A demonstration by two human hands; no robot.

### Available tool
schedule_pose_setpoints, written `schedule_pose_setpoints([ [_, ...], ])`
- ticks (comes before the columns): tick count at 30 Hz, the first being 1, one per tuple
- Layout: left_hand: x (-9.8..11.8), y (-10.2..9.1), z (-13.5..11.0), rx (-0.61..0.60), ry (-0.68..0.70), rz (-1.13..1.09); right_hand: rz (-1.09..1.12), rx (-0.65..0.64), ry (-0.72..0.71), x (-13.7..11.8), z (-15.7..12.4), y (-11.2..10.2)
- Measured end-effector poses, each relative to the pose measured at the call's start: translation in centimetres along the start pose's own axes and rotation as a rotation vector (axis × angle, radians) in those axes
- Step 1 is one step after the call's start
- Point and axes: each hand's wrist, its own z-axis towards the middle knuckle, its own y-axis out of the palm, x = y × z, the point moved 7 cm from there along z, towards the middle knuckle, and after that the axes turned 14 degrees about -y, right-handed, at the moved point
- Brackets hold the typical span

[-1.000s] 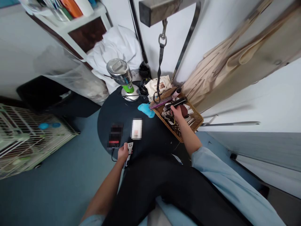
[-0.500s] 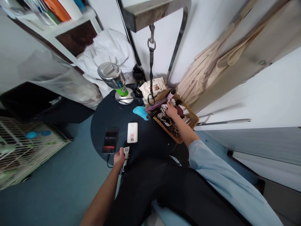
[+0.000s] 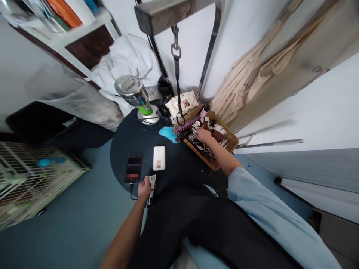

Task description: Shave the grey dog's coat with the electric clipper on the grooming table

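White and slim, a clipper-like tool [image 3: 152, 182] stays gripped in our left hand [image 3: 144, 188] near the bench [image 3: 179, 164] edge; our right hand [image 3: 204, 135], its hold unclear to us, has left the black cylinder [image 3: 184, 136] at the wicker basket [image 3: 233, 141] rim and now reaches the exposed white pieces [image 3: 196, 124] inside.

behind the bare right hand [image 3: 204, 135] and forearm [image 3: 224, 158], a loose light blue sleeve [image 3: 269, 209] begins at a wide hem and runs back in soft creases. right of the bare left hand [image 3: 144, 187] spreads a plain black garment [image 3: 207, 220], light blue cloth [image 3: 196, 252] showing past its curved edge.
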Motion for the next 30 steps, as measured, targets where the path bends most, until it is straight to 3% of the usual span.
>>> schedule_pose_setpoints([
  [8, -0.3, 0.2, 0.8, -0.01, 0.022, -0.008, -0.039, 0.033, 0.118, 4.2, 2.4, -1.3],
  [12, -0.1, 0.1, 0.4, -0.01, 0.014, -0.013, -0.006, 0.019, 0.14, 4.5, 3.6, -0.9],
  [16, 0.1, 0.1, -0.2, -0.018, -0.006, -0.026, 0.01, 0.045, 0.125, 4.9, 2.9, -0.9],
  [20, 0.6, 0.0, -0.9, -0.014, -0.006, -0.001, 0.004, 0.098, 0.241, 8.0, 0.4, -1.7],
  [23, 0.8, -0.1, -1.3, -0.015, -0.018, -0.005, 0.033, 0.054, 0.292, 9.7, -0.9, -1.3],
  [30, 1.1, -0.3, -1.9, -0.001, -0.019, 0.033, 0.061, 0.041, 0.209, 8.8, 0.7, -1.1],
])
